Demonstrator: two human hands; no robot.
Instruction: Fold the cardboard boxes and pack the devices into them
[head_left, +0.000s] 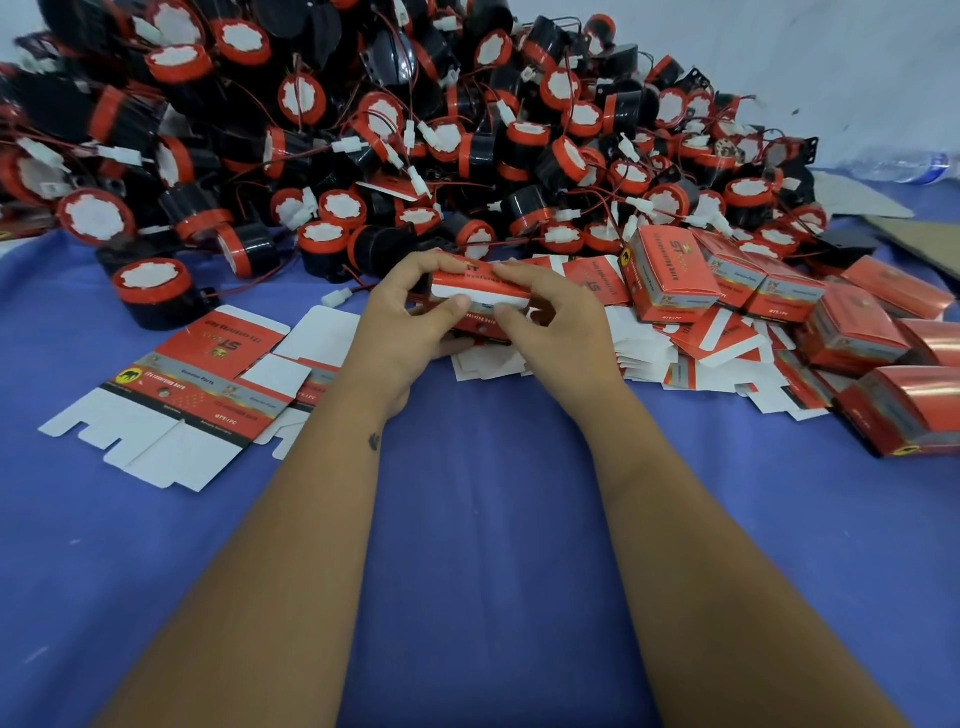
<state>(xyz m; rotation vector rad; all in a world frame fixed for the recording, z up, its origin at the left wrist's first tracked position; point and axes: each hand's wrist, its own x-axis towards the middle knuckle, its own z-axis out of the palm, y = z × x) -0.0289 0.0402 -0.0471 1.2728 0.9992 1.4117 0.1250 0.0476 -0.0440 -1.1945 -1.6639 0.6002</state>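
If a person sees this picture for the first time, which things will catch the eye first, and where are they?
First comes the huge heap of red-and-black devices with thin wires, filling the whole far side of the blue cloth. Next, at the centre, the left hand and right hand together grip a red box being folded. Finished boxes pile up on the right, and flat unfolded cartons lie on the left.

I see bare blue tablecloth (493, 519) across the lower frame; the heaped black-and-red round devices (363, 130) block the top, folded red cardboard boxes (779, 296) crowd right.
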